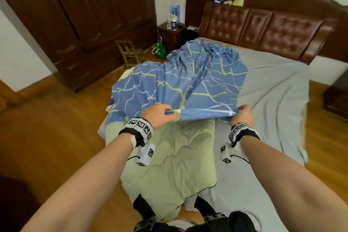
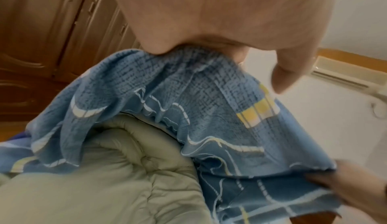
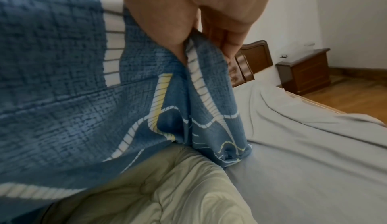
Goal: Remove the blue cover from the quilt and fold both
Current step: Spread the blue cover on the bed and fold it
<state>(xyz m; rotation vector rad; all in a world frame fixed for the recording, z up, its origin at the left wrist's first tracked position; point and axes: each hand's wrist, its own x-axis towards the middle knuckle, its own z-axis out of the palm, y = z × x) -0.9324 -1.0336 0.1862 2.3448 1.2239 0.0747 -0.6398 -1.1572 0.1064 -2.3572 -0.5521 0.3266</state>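
Both hands grasp the open hem of the blue cover: left hand and right hand pinch it stretched between them, raised above the near, bared half of the pale green quilt on the grey bed sheet. Far part is likely still sleeved; tugging unevenly could snag the cover there or drag the quilt off the bed's left edge.

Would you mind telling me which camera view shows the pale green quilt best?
The head view: the pale green padded quilt lies exposed along the grey-sheeted bed, its far end still under the blue patterned cover. The left wrist view shows only a bunched, rolled part; the right wrist view shows one corner beneath the lifted cover.
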